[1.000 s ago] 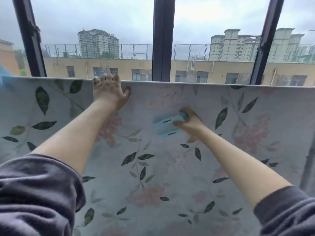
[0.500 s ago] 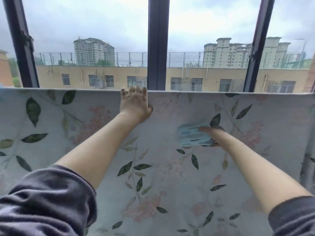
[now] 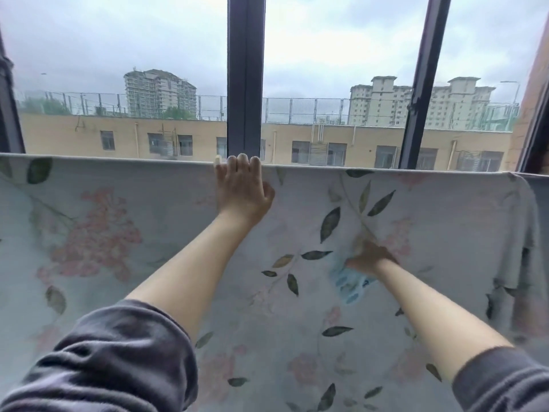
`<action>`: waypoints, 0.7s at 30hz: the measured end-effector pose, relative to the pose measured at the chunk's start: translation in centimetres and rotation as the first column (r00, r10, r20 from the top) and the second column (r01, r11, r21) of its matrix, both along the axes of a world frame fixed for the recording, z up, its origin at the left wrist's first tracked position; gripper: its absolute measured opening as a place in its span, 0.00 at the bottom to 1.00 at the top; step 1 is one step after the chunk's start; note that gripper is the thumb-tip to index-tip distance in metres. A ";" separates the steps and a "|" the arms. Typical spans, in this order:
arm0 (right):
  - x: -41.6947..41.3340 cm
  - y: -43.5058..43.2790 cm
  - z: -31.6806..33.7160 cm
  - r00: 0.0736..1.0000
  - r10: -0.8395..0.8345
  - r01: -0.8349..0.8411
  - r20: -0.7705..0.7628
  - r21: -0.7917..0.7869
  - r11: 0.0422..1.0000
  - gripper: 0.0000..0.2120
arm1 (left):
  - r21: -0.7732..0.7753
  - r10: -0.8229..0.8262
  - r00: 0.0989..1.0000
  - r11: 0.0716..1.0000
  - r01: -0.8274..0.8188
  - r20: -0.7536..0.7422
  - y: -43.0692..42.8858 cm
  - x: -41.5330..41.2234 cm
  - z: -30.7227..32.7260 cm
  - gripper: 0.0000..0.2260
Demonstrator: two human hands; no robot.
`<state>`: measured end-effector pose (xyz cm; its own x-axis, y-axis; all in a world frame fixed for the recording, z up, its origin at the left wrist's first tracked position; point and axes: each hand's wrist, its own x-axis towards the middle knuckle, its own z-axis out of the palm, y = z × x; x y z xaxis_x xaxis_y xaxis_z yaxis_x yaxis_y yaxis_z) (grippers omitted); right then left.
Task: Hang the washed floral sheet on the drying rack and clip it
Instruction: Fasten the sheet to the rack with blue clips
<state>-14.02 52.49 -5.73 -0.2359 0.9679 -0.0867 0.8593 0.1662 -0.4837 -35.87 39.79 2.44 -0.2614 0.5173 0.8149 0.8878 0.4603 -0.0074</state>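
The floral sheet (image 3: 133, 233), pale blue with pink flowers and dark leaves, hangs draped over a horizontal rail and fills the lower view. My left hand (image 3: 240, 188) rests on its top edge at the middle, with the fingers hooked over the fold and the thumb against the cloth. My right hand (image 3: 368, 257) is lower and to the right, in front of the sheet, and grips a light blue clip (image 3: 350, 285). The rail itself is hidden under the cloth.
Dark window frames (image 3: 245, 75) rise right behind the sheet. The sheet's right end (image 3: 523, 233) hangs down near a wall at the far right. Outside are a yellow building and towers.
My left hand slid right along the top edge. My right hand moved right and down with the clip, and the clip now points down below the hand.
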 end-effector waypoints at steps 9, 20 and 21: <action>1.8 0.9 4.1 0.814 0.134 -0.193 -0.564 -0.045 0.980 0.26 | 0.072 0.145 0.989 0.986 -0.148 0.040 0.1 1.3 -0.2 0.16; 2.3 1.7 2.6 0.835 0.016 -0.168 -0.549 -0.228 0.959 0.21 | 0.012 0.230 0.970 0.973 -0.231 0.075 0.4 2.1 0.0 0.17; 2.7 1.6 1.8 0.902 0.004 -0.122 -0.433 -0.247 0.961 0.21 | 0.016 0.228 0.971 0.973 -0.229 0.072 0.4 2.0 0.0 0.18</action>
<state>-11.34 54.11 -3.90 -0.3670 0.9057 -0.2120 0.5536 0.0295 -0.8323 -33.82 40.22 2.40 -0.4268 0.4178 0.8020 0.7570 0.6503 0.0640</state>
